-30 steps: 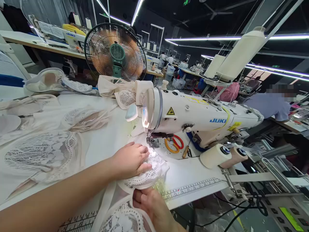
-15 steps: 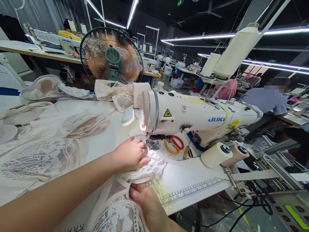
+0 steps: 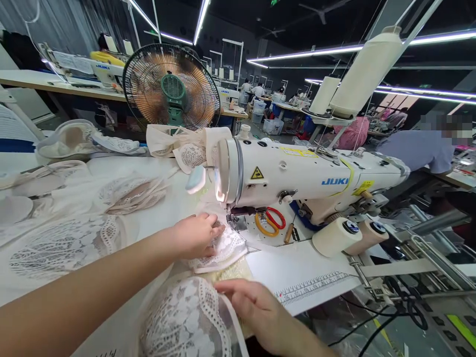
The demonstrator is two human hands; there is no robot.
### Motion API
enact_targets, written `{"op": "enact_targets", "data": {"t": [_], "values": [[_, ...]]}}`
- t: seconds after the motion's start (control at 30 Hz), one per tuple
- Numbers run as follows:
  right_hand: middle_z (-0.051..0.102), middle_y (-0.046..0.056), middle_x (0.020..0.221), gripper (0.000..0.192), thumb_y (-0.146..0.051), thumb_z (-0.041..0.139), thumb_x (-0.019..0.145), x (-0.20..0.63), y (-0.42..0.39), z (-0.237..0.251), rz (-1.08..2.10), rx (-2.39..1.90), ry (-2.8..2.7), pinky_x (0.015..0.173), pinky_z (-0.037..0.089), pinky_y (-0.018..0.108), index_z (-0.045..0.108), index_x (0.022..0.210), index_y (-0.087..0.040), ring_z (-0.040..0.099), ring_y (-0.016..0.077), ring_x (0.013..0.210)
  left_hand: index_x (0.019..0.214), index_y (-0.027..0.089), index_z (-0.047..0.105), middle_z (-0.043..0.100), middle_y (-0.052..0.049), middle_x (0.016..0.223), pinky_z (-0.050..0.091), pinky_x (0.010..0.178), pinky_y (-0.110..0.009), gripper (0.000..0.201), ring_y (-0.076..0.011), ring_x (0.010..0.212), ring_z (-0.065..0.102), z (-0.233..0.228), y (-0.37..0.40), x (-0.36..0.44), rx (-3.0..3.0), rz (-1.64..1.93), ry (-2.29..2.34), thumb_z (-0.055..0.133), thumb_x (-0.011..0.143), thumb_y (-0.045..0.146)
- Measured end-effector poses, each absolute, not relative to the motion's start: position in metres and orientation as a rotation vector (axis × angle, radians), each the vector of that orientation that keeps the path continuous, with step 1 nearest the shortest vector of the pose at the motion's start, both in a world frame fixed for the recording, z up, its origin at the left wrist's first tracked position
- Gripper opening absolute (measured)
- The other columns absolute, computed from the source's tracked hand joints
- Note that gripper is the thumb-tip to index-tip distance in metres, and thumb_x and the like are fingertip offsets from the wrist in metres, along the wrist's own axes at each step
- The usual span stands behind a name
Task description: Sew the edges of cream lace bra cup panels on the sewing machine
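The sewing machine [image 3: 297, 178] lies across the table [image 3: 308, 277], its long body running left to right, with the needle end at its left and the lamp there lit. The lace piece [image 3: 223, 248] sits on the table right at that needle end, its far edge just under the presser foot [image 3: 235, 220] and its near part trailing back toward the person, so its long axis runs from the needle toward the body, roughly square to the machine.

The left hand [image 3: 195, 235] is the nearer one to the needle: it lies on the lace just left of the foot, fingers curled and pinching the fabric's far edge. The right hand [image 3: 256, 307] is well back from the needle at the near end, flat and fairly open, fingertips resting on the lace without a closed grip.

The lace is cream-white, openwork with a scalloped eyelet border, bunched and domed near the body. Scissors [image 3: 269, 220] lie under the machine arm
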State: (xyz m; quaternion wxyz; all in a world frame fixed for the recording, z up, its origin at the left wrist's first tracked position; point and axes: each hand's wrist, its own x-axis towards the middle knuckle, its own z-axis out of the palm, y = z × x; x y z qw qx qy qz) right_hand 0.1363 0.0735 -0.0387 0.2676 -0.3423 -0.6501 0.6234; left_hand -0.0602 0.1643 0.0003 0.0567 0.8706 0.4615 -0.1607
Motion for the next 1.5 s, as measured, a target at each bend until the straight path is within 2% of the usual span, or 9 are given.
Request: {"op": "enact_targets", "data": {"t": [0.07, 0.2, 0.27, 0.33, 0.43, 0.6, 0.83, 1.03, 1.5], "values": [[0.066, 0.007, 0.082, 0.042, -0.043, 0.05, 0.089, 0.155, 0.089, -0.039, 1.234, -1.047, -2.062, 0.072, 0.049, 0.034, 0.061, 0.118, -0.015, 0.06, 0.0204, 0.076, 0.138, 0.016, 0.045, 0.053, -0.02, 0.121, 0.046, 0.086, -0.042, 0.063, -0.0345, 0.107, 0.052, 0.002, 0.167, -0.068, 2.633, -0.488, 1.332, 0.064, 0.08, 0.031], [0.06, 0.013, 0.104, 0.051, -0.015, 0.055, 0.083, 0.166, 0.129, -0.047, 0.105, -1.135, -2.488, 0.077, 0.047, 0.037, 0.051, 0.133, -0.021, 0.055, 0.0265, 0.094, 0.136, 0.025, 0.049, 0.053, -0.018, 0.121, 0.045, 0.085, -0.043, 0.058, -0.0342, 0.105, 0.054, 0.001, 0.167, -0.075, 2.663, -0.481, 1.282, 0.064, 0.08, 0.024], [0.059, 0.012, 0.109, 0.049, -0.012, 0.056, 0.082, 0.162, 0.143, -0.053, -0.16, -1.063, -2.574, 0.076, 0.045, 0.035, 0.054, 0.129, -0.027, 0.054, 0.0263, 0.095, 0.135, 0.03, 0.05, 0.054, -0.016, 0.123, 0.046, 0.083, -0.044, 0.056, -0.0336, 0.103, 0.056, 0.0, 0.163, -0.074, 2.699, -0.49, 1.283, 0.061, 0.081, 0.02], [0.061, 0.009, 0.108, 0.033, -0.016, 0.056, 0.086, 0.157, 0.152, -0.057, -0.297, -0.932, -2.611, 0.073, 0.041, 0.033, 0.063, 0.116, -0.027, 0.053, 0.0241, 0.091, 0.131, 0.03, 0.053, 0.052, -0.014, 0.13, 0.046, 0.088, -0.046, 0.051, -0.0319, 0.107, 0.056, -0.002, 0.155, -0.07, 2.771, -0.465, 1.27, 0.056, 0.082, 0.015], [0.065, 0.004, 0.093, 0.015, -0.018, 0.052, 0.089, 0.154, 0.156, -0.06, -0.343, -0.689, -2.603, 0.068, 0.035, 0.032, 0.066, 0.089, -0.02, 0.051, 0.0199, 0.083, 0.123, 0.019, 0.059, 0.048, -0.015, 0.138, 0.037, 0.104, -0.051, 0.048, -0.0299, 0.12, 0.05, -0.011, 0.137, -0.062, 2.846, -0.359, 1.142, 0.059, 0.076, 0.011], [0.065, 0.002, 0.081, 0.024, -0.016, 0.043, 0.093, 0.158, 0.153, -0.062, -0.253, -0.474, -2.484, 0.068, 0.034, 0.032, 0.061, 0.077, -0.016, 0.05, 0.0171, 0.08, 0.114, 0.009, 0.062, 0.058, -0.015, 0.127, 0.038, 0.108, -0.045, 0.035, -0.0273, 0.118, 0.053, -0.038, 0.107, -0.051, 2.865, 0.143, 1.175, 0.057, 0.083, 0.023], [0.068, 0.002, 0.087, 0.024, -0.015, 0.042, 0.094, 0.162, 0.143, -0.065, -0.188, -0.514, -2.474, 0.068, 0.036, 0.03, 0.061, 0.078, -0.016, 0.052, 0.0175, 0.08, 0.117, 0.022, 0.06, 0.062, -0.012, 0.12, 0.043, 0.093, -0.051, 0.032, -0.0296, 0.107, 0.058, -0.05, 0.109, -0.063, 3.026, 0.409, 0.997, 0.053, 0.087, 0.031], [0.068, 0.004, 0.087, 0.018, -0.009, 0.045, 0.089, 0.163, 0.143, -0.07, -0.16, -0.502, -2.457, 0.067, 0.041, 0.03, 0.062, 0.085, -0.015, 0.054, 0.018, 0.077, 0.114, 0.02, 0.06, 0.063, -0.004, 0.123, 0.028, 0.107, -0.044, 0.026, -0.0232, 0.118, 0.051, -0.049, 0.119, -0.065, 2.993, 0.54, 0.834, 0.043, 0.094, 0.023], [0.068, 0.01, 0.106, 0.027, -0.012, 0.046, 0.087, 0.163, 0.143, -0.073, -0.218, -0.558, -2.505, 0.071, 0.048, 0.034, 0.06, 0.11, -0.012, 0.058, 0.021, 0.084, 0.107, 0.017, 0.063, 0.065, -0.01, 0.11, 0.039, 0.097, -0.047, 0.027, -0.025, 0.096, 0.059, -0.044, 0.15, -0.071, 3.097, 0.537, 0.739, 0.04, 0.092, 0.02]]}}
